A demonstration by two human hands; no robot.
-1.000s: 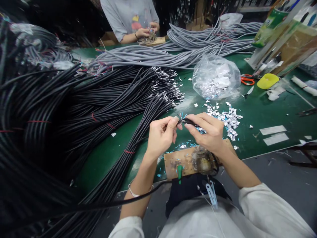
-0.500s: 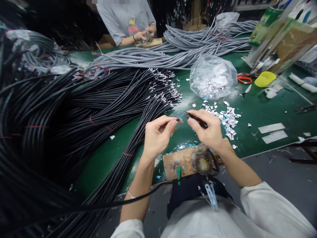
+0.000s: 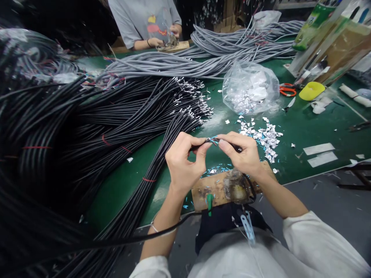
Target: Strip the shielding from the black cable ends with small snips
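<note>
Black cable (image 3: 198, 146) lies between fingers (image 3: 202, 153), green label (image 3: 311, 21) blurred.

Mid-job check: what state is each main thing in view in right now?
Left hand, closed on the cable
Black cable, end stripped
Thin wires, bared, splayed
Right hand, closed on the tool
Black tool, held at the wires; open or shut unclear
Black cable bundle, loosely tied in red
Clear bag, partly filled with scraps
Foil scraps, loose, scattered
</note>
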